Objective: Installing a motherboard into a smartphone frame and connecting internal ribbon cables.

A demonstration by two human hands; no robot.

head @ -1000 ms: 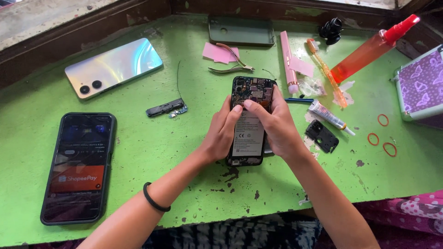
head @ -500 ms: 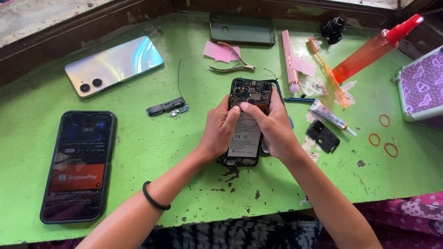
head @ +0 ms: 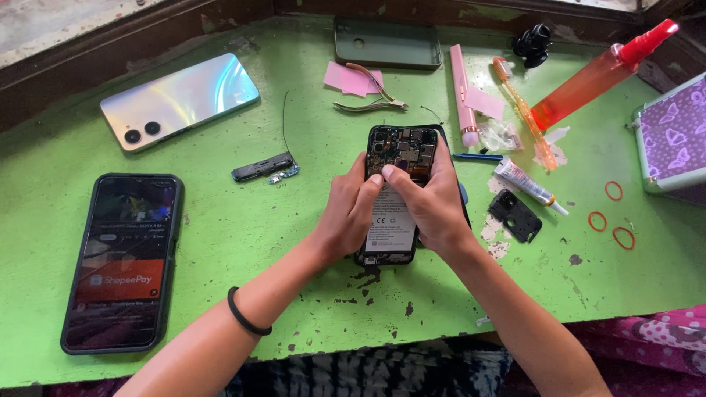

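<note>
Barely anything's shifted since half a second back: both hands stay curled around the opened phone [head: 401, 192] mid-table, the left hand [head: 347, 212] gripping its left edge, the right hand [head: 426, 200] closed over the right side with a fingertip pressing near the board. Bare green table [head: 243, 242] sits left and near of it, while the tube [head: 526, 184] and small black plate [head: 516, 215] crowd the right. Phone's long axis runs near-to-far, circuit end pointing far, lower right edge hidden under the palm.
</note>
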